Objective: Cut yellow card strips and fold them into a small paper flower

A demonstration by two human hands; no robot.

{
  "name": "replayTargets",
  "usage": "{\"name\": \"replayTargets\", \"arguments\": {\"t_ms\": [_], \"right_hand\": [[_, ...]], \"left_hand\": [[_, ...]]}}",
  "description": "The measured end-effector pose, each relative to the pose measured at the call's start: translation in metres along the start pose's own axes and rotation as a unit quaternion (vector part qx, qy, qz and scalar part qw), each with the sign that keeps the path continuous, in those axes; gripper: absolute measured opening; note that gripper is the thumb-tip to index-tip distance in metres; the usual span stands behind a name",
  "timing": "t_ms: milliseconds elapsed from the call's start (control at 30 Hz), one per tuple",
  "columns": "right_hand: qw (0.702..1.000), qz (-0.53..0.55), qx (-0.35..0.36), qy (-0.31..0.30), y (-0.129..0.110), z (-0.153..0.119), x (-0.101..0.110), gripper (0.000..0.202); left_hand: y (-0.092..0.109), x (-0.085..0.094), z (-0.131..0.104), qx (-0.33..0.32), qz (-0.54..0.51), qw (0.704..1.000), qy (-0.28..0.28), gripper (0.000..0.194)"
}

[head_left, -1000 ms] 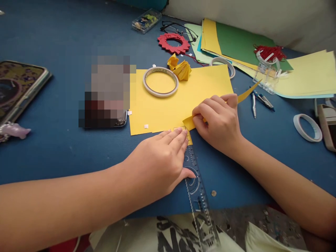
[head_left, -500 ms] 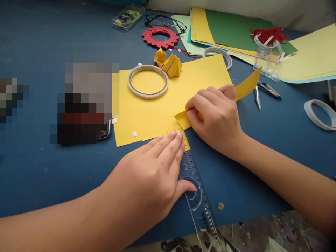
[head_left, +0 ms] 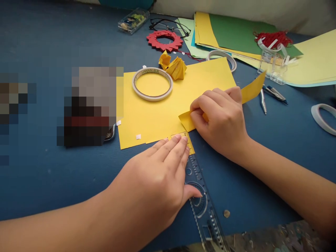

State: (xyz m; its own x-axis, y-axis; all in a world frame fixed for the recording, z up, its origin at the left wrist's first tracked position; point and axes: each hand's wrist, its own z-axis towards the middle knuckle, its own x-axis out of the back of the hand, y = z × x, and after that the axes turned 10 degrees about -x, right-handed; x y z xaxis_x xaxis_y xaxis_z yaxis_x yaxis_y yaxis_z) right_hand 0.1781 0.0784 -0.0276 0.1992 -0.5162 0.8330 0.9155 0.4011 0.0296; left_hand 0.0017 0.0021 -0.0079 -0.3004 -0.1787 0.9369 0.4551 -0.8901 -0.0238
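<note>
My left hand (head_left: 157, 175) lies flat, fingers stretched, pressing a clear plastic ruler (head_left: 198, 185) down on the near edge of a yellow sheet (head_left: 154, 119). The ruler runs from the sheet toward the table's front edge, under my left thumb. Fingers closed, my right hand (head_left: 219, 122) grips a raised yellow paper strip (head_left: 253, 87) at the right end of the sheet. Both ends of the strip stick out from the hand. A roll of tape (head_left: 152, 96) and folded yellow paper pieces (head_left: 177, 68) rest on the sheet's far part.
Behind the sheet are a red paper ring (head_left: 164, 47), eyeglasses (head_left: 170, 25), a clear box (head_left: 133, 21) and coloured papers (head_left: 244, 33). Pens (head_left: 274, 92) and another tape roll (head_left: 324, 120) lie to the right. A blurred block covers part of the left side.
The whole view has shifted, so everything appears slightly further right and lower. Both hands keep the same hold on the ruler and the strip.
</note>
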Motion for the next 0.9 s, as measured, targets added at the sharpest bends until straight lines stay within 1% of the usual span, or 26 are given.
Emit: {"name": "replayTargets", "arguments": {"t_ms": [167, 233, 300, 367, 433, 467, 533, 600, 667, 700, 767, 833, 900], "right_hand": [[1.0, 0.013, 0.01, 0.01, 0.001, 0.001, -0.001, 0.021], [1.0, 0.023, 0.009, 0.012, 0.002, 0.0, 0.0, 0.021], [0.999, 0.045, 0.007, 0.016, 0.003, -0.002, 0.003, 0.02], [0.996, 0.081, 0.013, 0.015, 0.005, -0.005, 0.008, 0.019], [0.992, 0.124, 0.027, 0.004, 0.006, -0.007, 0.016, 0.019], [0.989, 0.142, 0.033, -0.004, 0.007, -0.008, 0.019, 0.019], [0.985, 0.165, 0.035, -0.024, 0.008, -0.01, 0.025, 0.02], [0.985, 0.165, 0.021, -0.047, 0.008, -0.011, 0.029, 0.021], [0.987, 0.145, -0.004, -0.07, 0.009, -0.013, 0.031, 0.024], [0.988, 0.131, -0.019, -0.082, 0.009, -0.013, 0.031, 0.025], [0.987, 0.105, -0.051, -0.108, 0.01, -0.014, 0.03, 0.026], [0.984, 0.087, -0.082, -0.133, 0.01, -0.015, 0.03, 0.026], [0.981, 0.072, -0.106, -0.147, 0.009, -0.015, 0.031, 0.026]], "left_hand": [[-0.001, 0.0, 0.0, 0.005, 0.004, 1.0, 0.005, 0.046], [-0.001, -0.001, -0.001, 0.001, 0.003, 1.0, 0.002, 0.046], [-0.001, -0.003, -0.001, -0.008, 0.01, 1.0, 0.012, 0.047], [0.0, -0.003, -0.003, -0.029, 0.037, 0.998, 0.039, 0.047], [0.002, 0.0, -0.005, -0.066, 0.077, 0.993, 0.056, 0.048], [0.004, 0.002, -0.007, -0.082, 0.091, 0.991, 0.051, 0.051], [0.007, 0.008, -0.008, -0.095, 0.104, 0.99, 0.016, 0.058], [0.009, 0.013, -0.008, -0.103, 0.091, 0.99, -0.031, 0.057], [0.008, 0.016, -0.006, -0.134, 0.06, 0.987, -0.058, 0.046], [0.007, 0.016, -0.005, -0.161, 0.044, 0.984, -0.056, 0.04], [0.004, 0.016, -0.003, -0.215, 0.039, 0.975, -0.033, 0.033], [0.002, 0.015, -0.003, -0.255, 0.073, 0.964, -0.017, 0.032], [0.003, 0.014, -0.004, -0.278, 0.117, 0.953, -0.019, 0.035]]}}
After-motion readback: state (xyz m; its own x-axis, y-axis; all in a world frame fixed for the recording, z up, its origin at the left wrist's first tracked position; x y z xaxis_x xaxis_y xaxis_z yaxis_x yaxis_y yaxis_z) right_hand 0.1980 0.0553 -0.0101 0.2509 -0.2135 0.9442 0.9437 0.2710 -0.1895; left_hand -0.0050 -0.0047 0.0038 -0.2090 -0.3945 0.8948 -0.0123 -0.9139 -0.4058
